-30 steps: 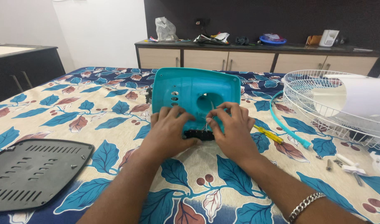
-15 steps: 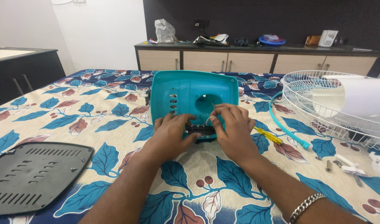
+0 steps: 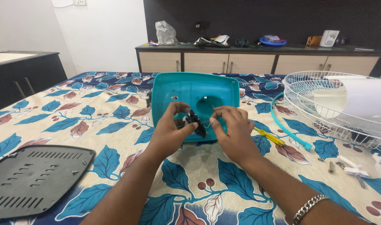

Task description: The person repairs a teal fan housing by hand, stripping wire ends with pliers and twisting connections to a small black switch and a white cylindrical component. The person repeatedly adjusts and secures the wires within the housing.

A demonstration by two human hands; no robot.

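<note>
1. I hold a small black part [image 3: 196,121] between both hands, just above the near edge of the teal base [image 3: 194,100], which lies on the table.
2. My left hand [image 3: 169,132] pinches the part from the left: thumb and fingertips are closed on it, knuckles up, wrist bent slightly inward.
3. My right hand [image 3: 234,132] grips it from the right with thumb and forefinger closed on the thin wires at its end; the other fingers curl loosely behind.
4. Both forearms reach in from the bottom edge and meet near the middle; a metal bracelet [image 3: 309,207] sits on my right wrist.
5. The teal base has a round hole in the middle and small screw holes near its corners.
6. Just right of my right hand lies a yellow screwdriver [image 3: 268,136], and beyond it a teal ring [image 3: 287,130] curves along the table.
7. Farther right stands a white wire grille [image 3: 323,110], with loose screws [image 3: 344,164] near it on the cloth.
8. At the near left lies a dark vented plate [image 3: 34,180], well apart from my hands.
9. The table wears a cloth [image 3: 99,121] printed with blue and red leaves.
10. Behind, a long sideboard [image 3: 257,62] with pale doors holds clutter against a dark wall; the left wall is white.
</note>
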